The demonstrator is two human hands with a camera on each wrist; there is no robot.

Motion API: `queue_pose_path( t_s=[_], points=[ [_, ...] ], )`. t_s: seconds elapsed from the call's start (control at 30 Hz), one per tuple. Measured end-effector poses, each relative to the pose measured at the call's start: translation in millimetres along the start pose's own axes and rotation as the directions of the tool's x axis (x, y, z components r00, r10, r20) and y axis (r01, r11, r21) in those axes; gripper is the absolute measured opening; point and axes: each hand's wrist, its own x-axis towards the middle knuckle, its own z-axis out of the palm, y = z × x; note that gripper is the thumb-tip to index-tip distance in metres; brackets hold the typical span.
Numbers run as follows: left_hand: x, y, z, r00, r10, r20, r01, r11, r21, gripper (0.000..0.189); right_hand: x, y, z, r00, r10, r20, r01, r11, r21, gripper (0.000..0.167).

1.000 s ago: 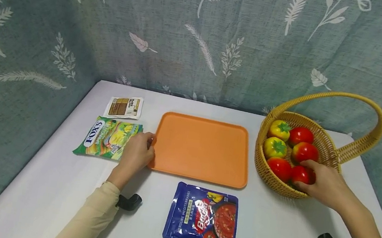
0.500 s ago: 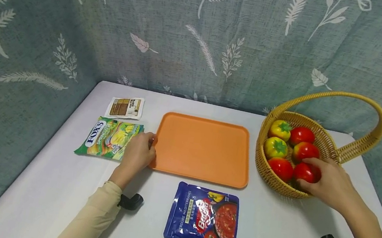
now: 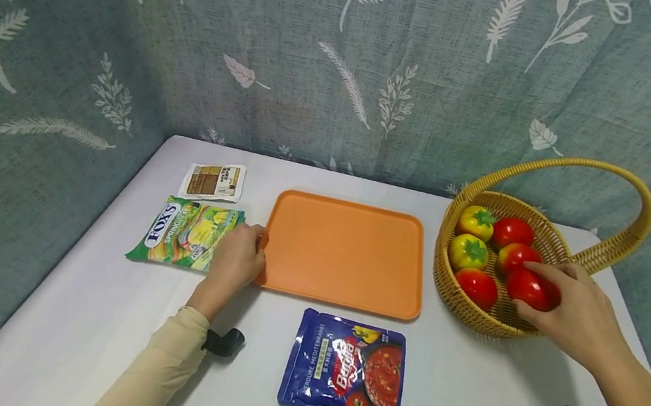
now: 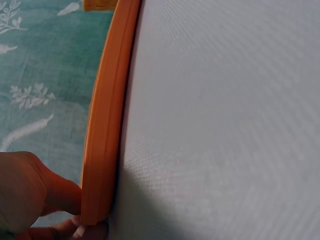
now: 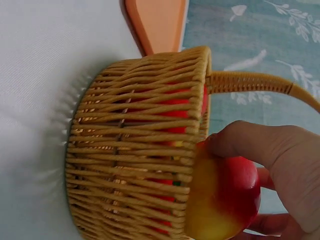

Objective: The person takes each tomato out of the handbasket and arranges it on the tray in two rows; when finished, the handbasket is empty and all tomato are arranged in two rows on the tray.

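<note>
My right hand (image 3: 577, 312) holds a shiny red-and-yellow apple (image 3: 530, 288) at the near right side of the wicker basket (image 3: 453, 308). In the right wrist view the apple (image 5: 225, 195) shows just beyond the basket's rim, with the thumb on one side and the fingers partly hidden behind it. My left hand (image 3: 237, 253) pinches the left edge of the flat orange tray (image 3: 345, 254). In the left wrist view the thumb lies on the tray's rim (image 4: 102, 135), and fingertips show at its underside.
Two yellow-green peppers (image 3: 469, 252) and several red fruits (image 3: 477, 287) lie in the basket, whose tall handle (image 3: 565, 160) arches above. A blue sauce pouch (image 3: 344, 372) lies in front of the tray. Left of it are a green candy bag (image 3: 188, 235) and a small sachet (image 3: 213, 183).
My right hand has raised the apple from among the other fruit, moving it up and slightly right. My left hand stays at the tray's edge.
</note>
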Motion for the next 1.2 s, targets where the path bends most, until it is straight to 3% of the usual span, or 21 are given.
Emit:
queue_pose_path(
  t_s=[0.5,0.77,1.03,1.2],
  points=[
    [0.5,-0.9,1.1,1.0,-0.007,-0.004,0.007,1.0,-0.02,0.014,-1.9,-24.2,-16.1,0.984,-0.051,-0.17,0.06,0.997,0.047,0.065],
    [0.8,-3.5,-5.4,0.998,0.017,0.068,-0.012,0.997,-0.07,0.015,-7.1,-41.1,-23.8,0.963,-0.111,-0.244,0.127,0.991,0.052,0.066],
    [0.8,-6.0,-10.8,0.989,-0.008,0.148,0.028,0.991,-0.133,0.058,-11.5,-61.2,-29.6,0.941,-0.165,-0.295,0.191,0.98,0.062,0.073],
    [1.0,-6.7,-10.2,0.988,-0.021,0.154,0.043,0.989,-0.14,0.056,-11.6,-71.3,-32.4,0.93,-0.195,-0.31,0.228,0.971,0.073,0.073]
  ],
)
